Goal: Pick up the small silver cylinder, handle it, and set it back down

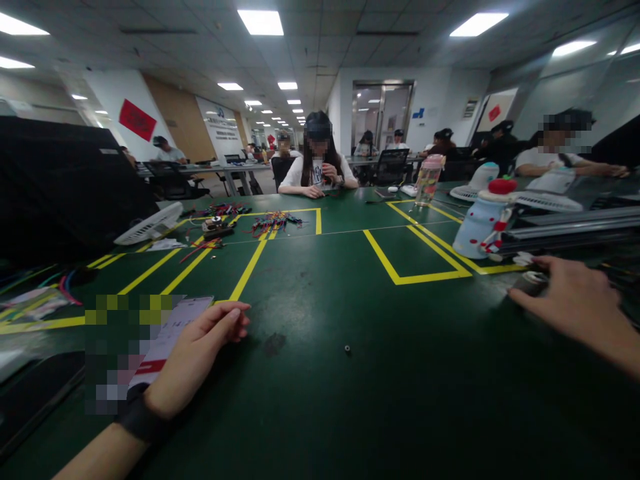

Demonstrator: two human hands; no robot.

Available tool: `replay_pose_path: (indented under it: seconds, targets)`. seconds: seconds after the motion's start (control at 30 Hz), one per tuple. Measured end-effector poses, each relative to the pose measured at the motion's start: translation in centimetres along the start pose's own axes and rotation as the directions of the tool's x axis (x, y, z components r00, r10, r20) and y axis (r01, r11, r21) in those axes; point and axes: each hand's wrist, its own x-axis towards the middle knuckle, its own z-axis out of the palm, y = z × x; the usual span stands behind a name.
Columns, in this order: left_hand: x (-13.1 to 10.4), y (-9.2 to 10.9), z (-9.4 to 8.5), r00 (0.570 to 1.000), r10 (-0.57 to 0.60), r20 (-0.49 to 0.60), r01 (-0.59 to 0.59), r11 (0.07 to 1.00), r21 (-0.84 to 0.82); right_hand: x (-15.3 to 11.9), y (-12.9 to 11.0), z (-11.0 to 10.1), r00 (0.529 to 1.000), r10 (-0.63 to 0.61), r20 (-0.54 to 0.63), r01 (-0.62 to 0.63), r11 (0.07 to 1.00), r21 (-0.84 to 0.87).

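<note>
My left hand (203, 350) rests on the green table at the left, its fingers loosely curled with the thumb along them. No object shows in it. Beside and partly under its wrist lies a phone (185, 327) with a lit screen. At the right, my right hand (575, 293) has its thumb and fingers around a short grey cylindrical part (531, 283), whose far side is hidden by the hand. A small white piece (523, 259) is close to those fingertips. Between my hands, a tiny metal cylinder (347, 349) sits on the tabletop.
A light-blue bottle (475, 227) stands beyond my right hand, near metal rails (565, 230). Farther back is a clear bottle (429, 180). Coloured wires (277, 225) lie at the back left, near a white fan (150, 225). A person (317, 160) sits opposite.
</note>
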Motion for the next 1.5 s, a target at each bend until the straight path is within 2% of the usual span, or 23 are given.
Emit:
replay_pose_path:
  seconds: [0.07,0.13,0.17,0.23,0.3,0.4,0.47,0.53,0.57,0.63,0.73,0.77,0.83,0.93,1.03,1.2,1.37,1.5]
  targets:
    - [-0.1,0.4,0.3,1.000,0.006,-0.006,-0.005,1.000,0.031,-1.3,-3.4,-1.2,0.979,-0.189,-0.078,0.189,0.982,-0.005]
    - [-0.2,0.7,0.5,1.000,0.017,-0.014,-0.016,0.998,0.067,-3.1,-7.9,-2.2,0.915,-0.402,0.008,0.390,0.892,0.229]
    - [-0.3,0.8,0.6,1.000,0.024,-0.012,-0.023,0.996,0.085,-4.1,-10.5,-2.6,0.861,-0.501,0.093,0.429,0.812,0.396]
    - [-0.3,0.8,0.8,0.999,0.037,0.006,-0.037,0.991,0.127,-6.1,-15.4,-2.9,0.724,-0.653,0.223,0.396,0.658,0.640]
    - [-0.4,0.9,0.8,0.998,0.042,0.037,-0.048,0.983,0.177,-7.8,-19.7,-2.6,0.620,-0.747,0.239,0.374,0.550,0.747]
    - [-0.6,1.0,0.9,0.997,0.036,0.073,-0.052,0.972,0.230,-9.2,-23.9,-1.8,0.540,-0.821,0.185,0.440,0.462,0.770]
    - [-0.7,1.1,1.0,0.996,0.031,0.087,-0.051,0.969,0.242,-9.4,-24.8,-1.7,0.515,-0.841,0.164,0.469,0.437,0.768]
    - [-0.7,1.2,1.0,0.995,0.026,0.094,-0.049,0.967,0.248,-8.7,-24.1,-2.1,0.532,-0.829,0.169,0.455,0.448,0.769]
    - [-0.7,1.2,1.0,0.995,0.025,0.097,-0.049,0.967,0.250,-8.1,-23.1,-2.5,0.563,-0.809,0.170,0.444,0.469,0.764]
    - [-0.7,1.1,0.9,0.994,0.023,0.104,-0.049,0.967,0.251,-6.2,-20.0,-3.6,0.677,-0.720,0.156,0.423,0.553,0.718]
    - [-0.7,0.9,0.9,0.994,0.008,0.107,-0.036,0.964,0.265,-2.5,-13.2,-5.0,0.898,-0.429,0.094,0.318,0.782,0.536]
    - [-0.7,0.9,0.9,0.994,0.000,0.106,-0.029,0.961,0.275,-1.4,-10.6,-5.3,0.947,-0.310,0.080,0.244,0.860,0.448]
    - [-0.7,0.9,0.9,0.994,-0.011,0.105,-0.021,0.955,0.295,0.5,-5.8,-5.6,0.990,-0.107,0.096,0.077,0.960,0.270]
    - [-0.6,0.9,0.9,0.995,-0.009,0.101,-0.023,0.950,0.312,2.1,-0.4,-5.3,0.965,0.085,0.247,-0.119,0.985,0.128]
    - [-0.6,0.8,0.8,0.996,0.007,0.094,-0.036,0.949,0.314,2.6,1.9,-5.0,0.919,0.139,0.369,-0.200,0.971,0.130]
    - [-0.6,0.7,0.7,0.996,0.024,0.089,-0.049,0.953,0.299,2.7,1.6,-5.1,0.908,0.233,0.349,-0.287,0.951,0.114]
    - [-0.7,0.8,0.8,0.996,0.023,0.086,-0.048,0.950,0.308,2.1,0.4,-5.4,0.934,0.176,0.312,-0.241,0.952,0.186]
    - [-0.8,1.0,0.9,0.997,0.032,0.071,-0.052,0.953,0.299,1.8,0.5,-5.5,0.928,0.155,0.338,-0.245,0.939,0.240]
